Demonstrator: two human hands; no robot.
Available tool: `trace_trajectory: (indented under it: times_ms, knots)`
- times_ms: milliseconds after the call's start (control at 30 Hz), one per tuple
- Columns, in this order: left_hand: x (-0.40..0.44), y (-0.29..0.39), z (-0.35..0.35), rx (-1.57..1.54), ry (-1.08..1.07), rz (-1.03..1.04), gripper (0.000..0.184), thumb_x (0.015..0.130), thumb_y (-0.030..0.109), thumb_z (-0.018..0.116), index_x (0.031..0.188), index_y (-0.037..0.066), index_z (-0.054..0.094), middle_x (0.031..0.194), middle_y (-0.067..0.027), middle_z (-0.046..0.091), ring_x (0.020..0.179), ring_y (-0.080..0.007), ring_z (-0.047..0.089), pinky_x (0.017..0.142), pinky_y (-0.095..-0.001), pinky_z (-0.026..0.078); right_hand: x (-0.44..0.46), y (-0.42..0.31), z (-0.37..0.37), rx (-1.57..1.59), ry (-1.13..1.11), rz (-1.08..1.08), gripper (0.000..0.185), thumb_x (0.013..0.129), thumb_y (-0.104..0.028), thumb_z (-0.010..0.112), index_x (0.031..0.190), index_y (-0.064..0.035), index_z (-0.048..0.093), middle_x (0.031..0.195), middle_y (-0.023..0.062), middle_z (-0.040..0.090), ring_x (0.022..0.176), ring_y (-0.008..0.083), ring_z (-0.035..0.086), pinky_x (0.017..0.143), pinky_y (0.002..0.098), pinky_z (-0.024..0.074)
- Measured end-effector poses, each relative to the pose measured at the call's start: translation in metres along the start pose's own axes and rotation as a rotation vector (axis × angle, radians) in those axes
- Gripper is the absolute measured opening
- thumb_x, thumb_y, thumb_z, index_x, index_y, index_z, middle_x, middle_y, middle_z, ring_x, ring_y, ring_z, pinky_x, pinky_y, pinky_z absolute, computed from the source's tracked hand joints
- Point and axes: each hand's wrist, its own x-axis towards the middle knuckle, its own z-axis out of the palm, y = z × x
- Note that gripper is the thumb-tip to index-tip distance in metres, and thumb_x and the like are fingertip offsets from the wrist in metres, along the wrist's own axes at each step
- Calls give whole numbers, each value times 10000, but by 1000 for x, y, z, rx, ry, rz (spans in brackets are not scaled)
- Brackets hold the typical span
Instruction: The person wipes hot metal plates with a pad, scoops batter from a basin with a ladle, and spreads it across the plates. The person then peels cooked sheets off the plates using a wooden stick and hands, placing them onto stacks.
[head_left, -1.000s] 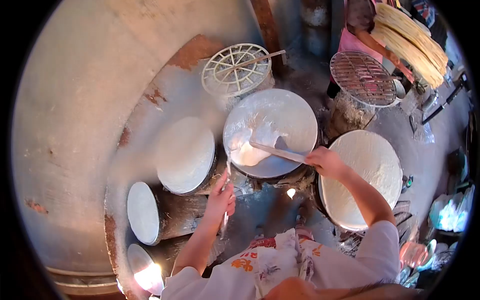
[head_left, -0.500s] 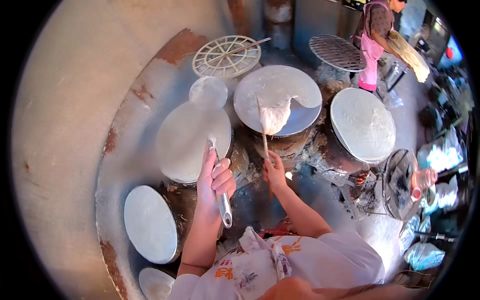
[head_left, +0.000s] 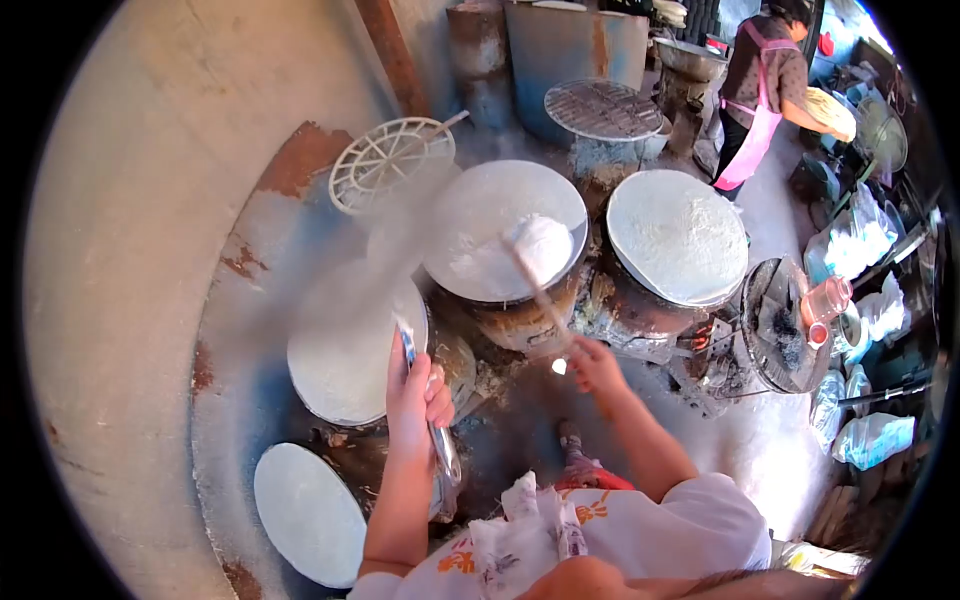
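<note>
My left hand [head_left: 415,408] is closed around a shiny metal-handled utensil [head_left: 444,455], held upright near the left round pan [head_left: 345,375]; the utensil's upper end is lost in steam. My right hand [head_left: 597,370] grips a thin wooden stick [head_left: 543,298]. The stick slants up and left across the rim of the middle round pan [head_left: 500,178]. Near the stick's tip lies a crumpled white sheet of soft dough or batter [head_left: 544,246], bunched on the pan's right side. A whitish film covers part of the surface around it.
A white-coated pan [head_left: 678,235] stands on the right, another [head_left: 308,515] at lower left. Behind are a slatted round rack [head_left: 385,165] and a metal grate [head_left: 602,108]. Embers glow by a charred stove [head_left: 790,330]. A person in a pink apron [head_left: 755,140] stands at back right.
The white sheet that hung from the stick above the middle pan now lies bunched on it. The stick has tilted leftward. The view has shifted, and a grey blur of steam crosses the left side.
</note>
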Motion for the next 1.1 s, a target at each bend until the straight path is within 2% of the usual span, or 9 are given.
trace_trajectory:
  times_ms: [233,300,367,433,567,633,700,900,1100]
  knots:
    - [74,-61,70,-54,-90,-75,509,968,149,456,1429,281,283,611,48,327,419,-28,292,353,-183,258,84,-75,-32,-20,18,-104,325,933,-188,517,1249,-126,554,733,23,562,462,56,402,398,216,316]
    - [86,-65,92,-78,-31,-130,475,969,151,449,1410,274,324,609,49,326,412,-26,292,345,-179,264,126,-49,-29,-627,184,-830,319,902,-218,547,1193,-93,587,841,103,652,652,233,610,628,360,490]
    - [89,-56,84,-261,-135,-272,423,986,181,416,1391,283,347,627,45,347,395,-17,272,329,-161,251,65,-83,-43,-897,122,-545,315,905,-216,522,1189,-93,582,883,176,650,807,352,631,750,424,483]
    - [85,-49,69,-567,-306,-423,351,999,182,391,1332,292,410,619,46,335,380,-14,262,316,-157,250,51,-72,-97,-694,322,-442,313,915,-211,492,1205,-116,562,899,224,627,832,404,603,735,462,475]
    - [120,-53,106,-561,-118,-496,296,986,178,443,1244,316,487,623,55,352,409,-17,298,332,-166,264,52,-65,-99,-918,257,-472,305,920,-212,476,1207,-141,552,830,219,622,792,400,605,688,486,466]
    - [155,-61,102,-822,-124,-704,91,972,214,482,884,189,489,572,53,347,410,-40,328,359,-186,303,72,-70,-96,-976,214,-599,322,904,-192,478,1216,-145,541,765,231,610,737,402,609,645,501,472]
    - [155,-61,97,-971,-99,-791,384,972,263,477,636,129,350,503,47,333,393,-63,356,367,-207,332,88,-81,-125,-1067,244,-576,304,902,-194,487,1194,-135,550,790,200,629,739,410,602,634,502,470]
    - [164,-63,91,-819,-33,-640,327,953,265,523,680,121,416,540,47,358,422,-58,389,385,-205,352,75,-109,-118,-1104,-31,-622,271,906,-234,511,1122,-98,604,821,212,632,750,389,608,648,464,477]
    - [164,-104,81,-560,26,-401,177,938,213,554,805,194,437,606,75,365,440,-29,353,392,-172,362,38,-15,-87,-370,107,-214,255,917,-164,496,1117,-55,610,673,91,592,591,150,576,580,321,479]
